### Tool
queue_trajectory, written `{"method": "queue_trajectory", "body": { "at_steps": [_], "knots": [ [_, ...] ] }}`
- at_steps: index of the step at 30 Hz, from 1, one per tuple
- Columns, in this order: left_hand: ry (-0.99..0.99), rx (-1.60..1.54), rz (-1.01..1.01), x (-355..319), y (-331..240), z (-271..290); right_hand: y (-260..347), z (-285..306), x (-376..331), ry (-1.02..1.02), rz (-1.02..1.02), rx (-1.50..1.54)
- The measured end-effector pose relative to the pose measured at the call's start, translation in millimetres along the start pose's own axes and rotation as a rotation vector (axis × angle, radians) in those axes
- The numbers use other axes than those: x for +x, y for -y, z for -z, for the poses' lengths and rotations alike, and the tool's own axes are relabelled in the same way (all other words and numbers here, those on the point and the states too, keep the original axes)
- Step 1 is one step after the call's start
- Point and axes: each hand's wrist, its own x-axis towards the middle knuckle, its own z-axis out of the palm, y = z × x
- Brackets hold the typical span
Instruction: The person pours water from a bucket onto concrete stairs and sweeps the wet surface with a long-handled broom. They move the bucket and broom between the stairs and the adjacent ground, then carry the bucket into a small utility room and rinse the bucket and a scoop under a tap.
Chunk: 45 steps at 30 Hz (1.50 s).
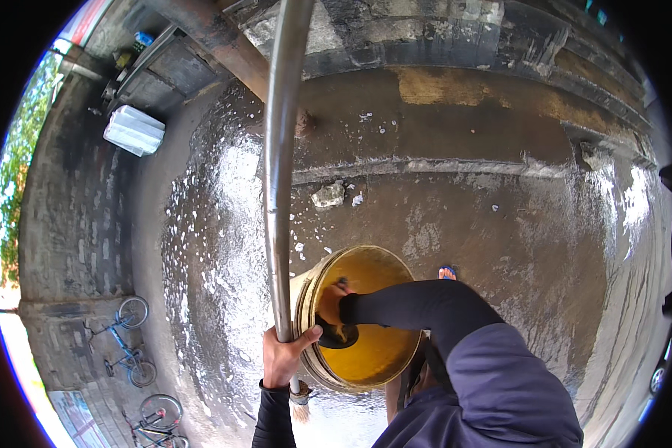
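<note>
A long shiny metal pole (pixel 278 164) runs down past a bucket (pixel 381 358) to straw-coloured bristles (pixel 300 412), so it looks like a broom's handle. My left hand (pixel 282 357) is closed round the lower part of this pole, its thumb reaching across the bucket's rim. The bucket is pale outside and yellow inside, tilted so that I look into it. Inside, near its left wall, is my right hand (pixel 330 302), curled and slightly blurred. A dark rounded thing (pixel 338 337) lies just below that hand; its kind and the fingers' hold are unclear.
Wet concrete floor (pixel 455 216) with white foam surrounds the bucket. Beyond it are a stone lump (pixel 328 195) and a low concrete ledge (pixel 440 166). A white wrapped block (pixel 134 131) stands far left; bicycles (pixel 131 343) lean lower left. A sandalled foot (pixel 446 273) shows beside my arm.
</note>
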Motion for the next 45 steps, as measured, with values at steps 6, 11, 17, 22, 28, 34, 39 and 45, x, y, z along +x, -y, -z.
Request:
{"method": "queue_trajectory", "body": {
  "at_steps": [6, 11, 17, 22, 28, 34, 39, 45],
  "knots": [
    [-0.037, 0.085, 0.061, 7.7, 38.9, 6.5, -21.8, -89.5, -9.2, -0.166, 0.175, 0.151],
    [-0.082, -0.036, 0.097, 9.1, 66.7, 11.3, 16.2, -150.1, 42.4, -0.697, -0.049, 0.082],
    [-0.255, -0.082, 0.113, 3.8, 122.3, 21.2, 76.2, -155.8, 48.7, -0.201, -0.037, 0.677],
    [-0.373, -0.073, 0.279, -7.2, 192.8, 35.9, 91.7, -144.5, 43.2, 0.163, -0.129, 1.004],
    [-0.625, 0.009, 0.535, -27.2, 299.3, 53.9, 75.6, -127.0, 68.8, 0.265, -0.090, 1.629],
    [-0.737, -0.268, 0.616, -63.6, 380.0, 59.0, -6.4, -126.1, 95.4, 0.200, -0.281, 2.102],
    [-0.762, -0.310, 0.513, -75.8, 401.4, 68.5, -93.6, -153.3, 36.4, 0.010, -0.154, 2.667],
    [-0.686, -0.395, 0.361, -86.6, 376.4, 67.7, -190.0, -228.2, -163.5, -0.539, -0.081, 2.910]
  ]
}}
